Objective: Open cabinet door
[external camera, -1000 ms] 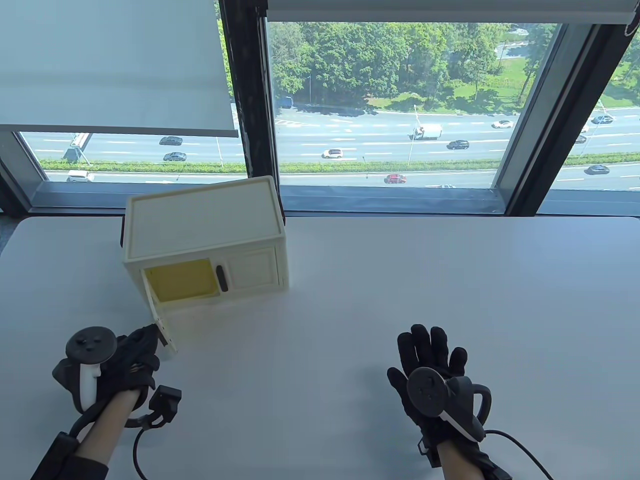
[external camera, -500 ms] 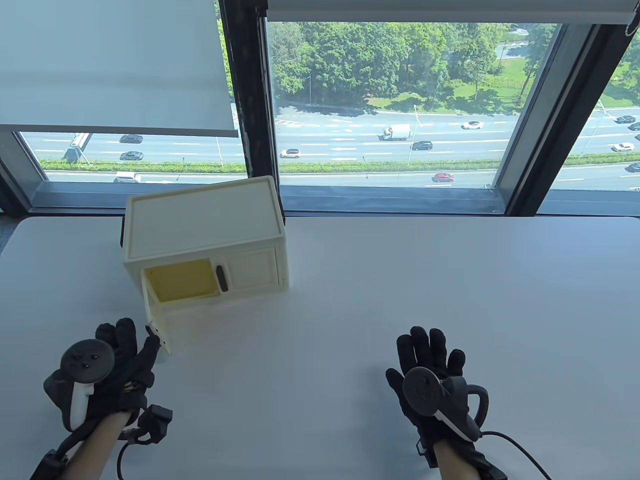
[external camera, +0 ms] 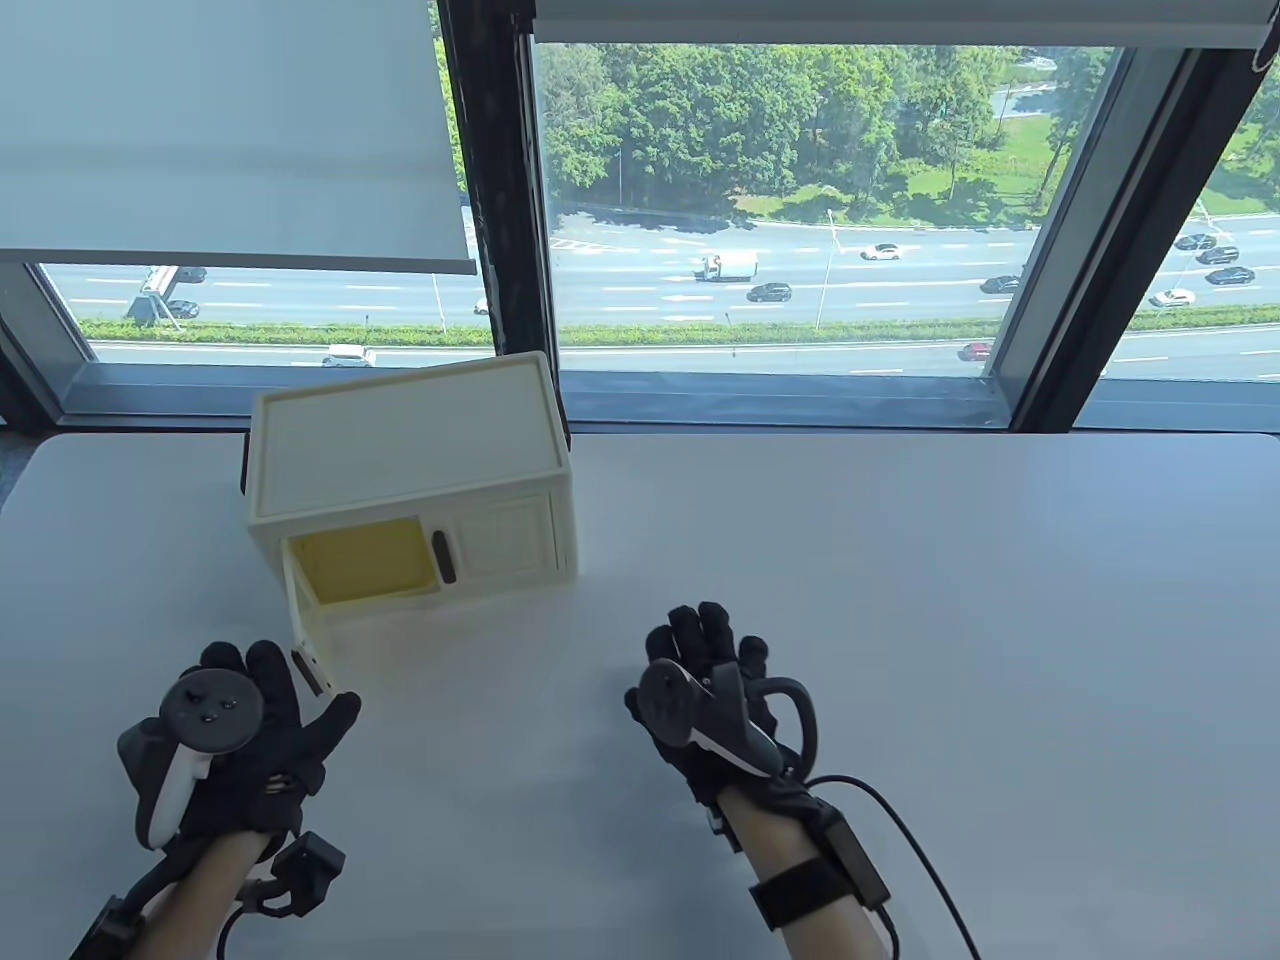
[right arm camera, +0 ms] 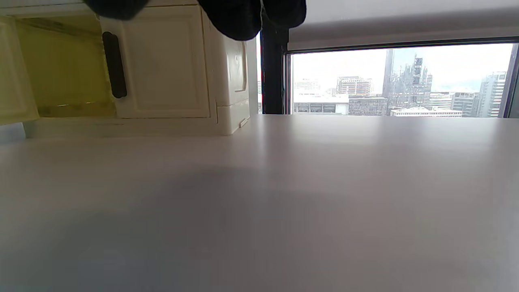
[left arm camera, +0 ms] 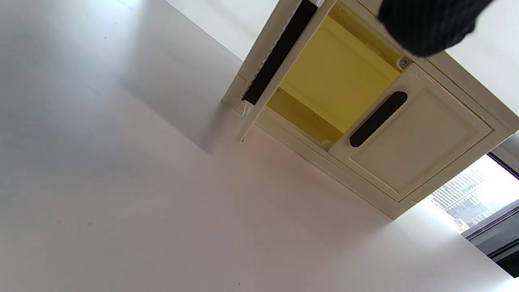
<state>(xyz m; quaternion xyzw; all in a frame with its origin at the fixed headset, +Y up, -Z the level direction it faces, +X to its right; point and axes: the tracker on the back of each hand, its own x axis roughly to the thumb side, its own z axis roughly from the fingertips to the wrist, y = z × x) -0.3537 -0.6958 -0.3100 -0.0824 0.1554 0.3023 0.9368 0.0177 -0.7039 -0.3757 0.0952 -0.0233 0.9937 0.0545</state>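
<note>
The cabinet (external camera: 410, 480) sat on the desk (external camera: 900, 620) ahead of both sets of fingers, and it looked like light moulded plastic, stiff but liable to skid if tugged hard. Its left door (external camera: 308, 625) stood swung out toward the left hand (external camera: 240, 740), whose fingers (external camera: 262, 668) were spread, holding nothing, just beside the door's free edge. The right door (external camera: 505, 537) was shut, ahead and to the left of the right hand (external camera: 715, 690); I'd judge its dark handle (external camera: 443, 556) the place to grip. That hand held nothing, fingers loosely apart. Hidden: the hinges, the cabinet's back, and most of both hands in the wrist views.
</note>
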